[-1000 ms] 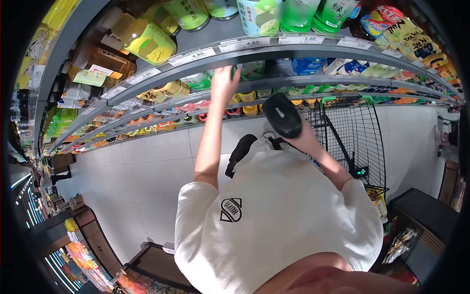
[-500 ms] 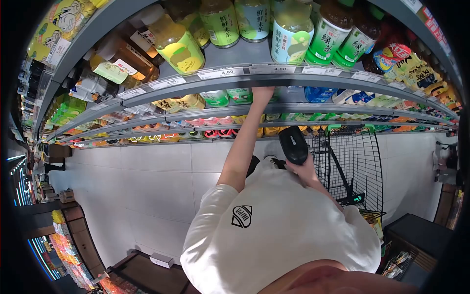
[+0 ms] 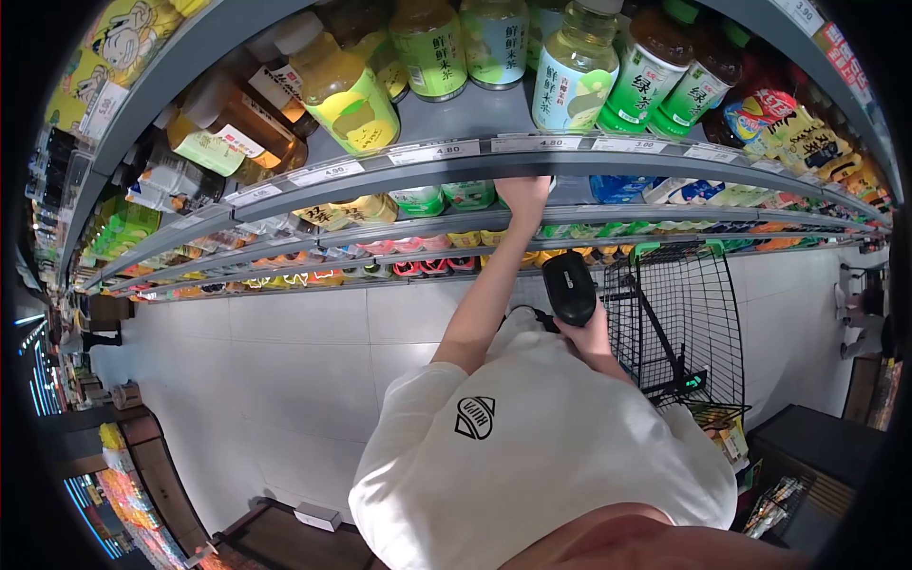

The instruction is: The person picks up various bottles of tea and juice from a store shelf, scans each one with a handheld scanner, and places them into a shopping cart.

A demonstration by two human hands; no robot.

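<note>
My left hand point(image 3: 524, 201) reaches into the shelf level below the top one. Its fingers are hidden behind the top shelf's front edge point(image 3: 513, 163), so whether they hold anything does not show. Green-labelled bottles point(image 3: 467, 195) stand just left of that hand, and blue packages point(image 3: 619, 188) sit further right. Nearer my body, my right hand point(image 3: 591, 334) is wrapped around the lower end of a black, rounded, elongated object point(image 3: 570, 287) with small pale lettering. Its exact kind cannot be made out.
Several tea bottles point(image 3: 574, 85) line the top shelf above price tags point(image 3: 446, 152). A black wire shopping cart point(image 3: 689, 323) with green trim stands close on my right. Pale floor tiles point(image 3: 299, 370) lie to the left; dark display stands point(image 3: 294, 541) are behind me.
My left hand and forearm have shifted right along the shelf, with more of the wrist showing. The view has moved slightly; my right hand keeps hold of the black object.
</note>
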